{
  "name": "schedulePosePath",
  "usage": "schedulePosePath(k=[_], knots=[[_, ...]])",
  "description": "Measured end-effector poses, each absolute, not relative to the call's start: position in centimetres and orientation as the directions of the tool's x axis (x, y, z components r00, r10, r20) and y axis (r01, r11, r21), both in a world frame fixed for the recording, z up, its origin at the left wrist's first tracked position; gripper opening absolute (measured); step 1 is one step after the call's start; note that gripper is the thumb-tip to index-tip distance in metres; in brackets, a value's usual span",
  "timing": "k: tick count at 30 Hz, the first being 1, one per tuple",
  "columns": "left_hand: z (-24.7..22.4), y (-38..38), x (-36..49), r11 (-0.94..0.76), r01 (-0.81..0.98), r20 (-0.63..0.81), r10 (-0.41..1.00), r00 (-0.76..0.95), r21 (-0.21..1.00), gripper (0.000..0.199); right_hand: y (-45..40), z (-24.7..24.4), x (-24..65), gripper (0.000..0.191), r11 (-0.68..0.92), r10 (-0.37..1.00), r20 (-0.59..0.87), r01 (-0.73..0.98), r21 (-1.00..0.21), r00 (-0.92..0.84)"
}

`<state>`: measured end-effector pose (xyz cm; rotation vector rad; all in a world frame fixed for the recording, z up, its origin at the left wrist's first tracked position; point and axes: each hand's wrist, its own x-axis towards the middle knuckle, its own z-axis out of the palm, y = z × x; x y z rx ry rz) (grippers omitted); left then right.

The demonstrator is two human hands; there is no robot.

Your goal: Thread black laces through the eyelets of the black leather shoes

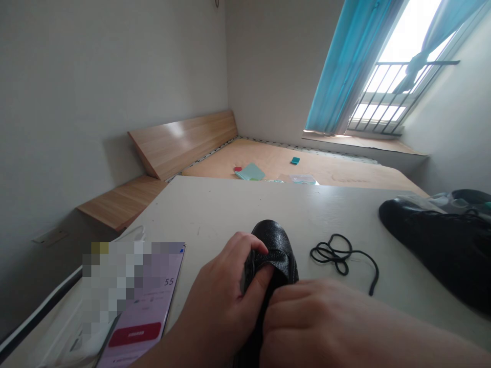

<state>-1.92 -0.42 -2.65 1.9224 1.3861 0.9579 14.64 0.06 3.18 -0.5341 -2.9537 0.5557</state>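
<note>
Black leather shoe (pixel 278 245) is held up off the table (pixel 215 214), toe away from the viewer, in both hands. Left hand (pixel 218 291) is on its near-left side, thumb (pixel 263 278) pressed into the collar opening, fingers (pixel 245 245) wrapped over the outside: a pinch on the upper. Right hand (pixel 318 317) lies across the near end, fingers (pixel 287 296) pressed together. Whether those fingers are clamping or just resting, hard to say from this angle; the heel is hidden behind them.

Relative to the shoe: black lace (pixel 337 254), loosely looped, lies just right. Second black shoe (pixel 433 245) sits further right, cut off by the frame. Phone (pixel 141 306) with a lilac screen and red button (pixel 134 335) lies left, partly pixelated, just beside the left wrist. Beyond the shoe, past the far table edge, is a plywood bed platform (pixel 291 168) holding a mint notebook (pixel 250 172).

Risks: smooth leather could slip out of the left pinch if the thumb loses the collar. A sideways wrist move could knock the phone. The lace's loose end could snag if a hand sweeps right.
</note>
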Motion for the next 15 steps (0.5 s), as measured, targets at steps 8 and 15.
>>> schedulePosePath(k=[8,15], knots=[[-2.5,-0.6,-1.9,-0.310,0.543,0.202,0.947,0.251,0.781,0.013,-0.7,-1.1,14.2,0.005,0.841,0.537,0.084,0.540,0.019,-0.839],[-2.3,-0.7,-2.3,-0.293,0.592,0.196,0.955,0.224,0.751,0.017,-0.4,0.2,13.9,0.034,0.770,0.632,0.015,0.629,0.105,-0.775]])
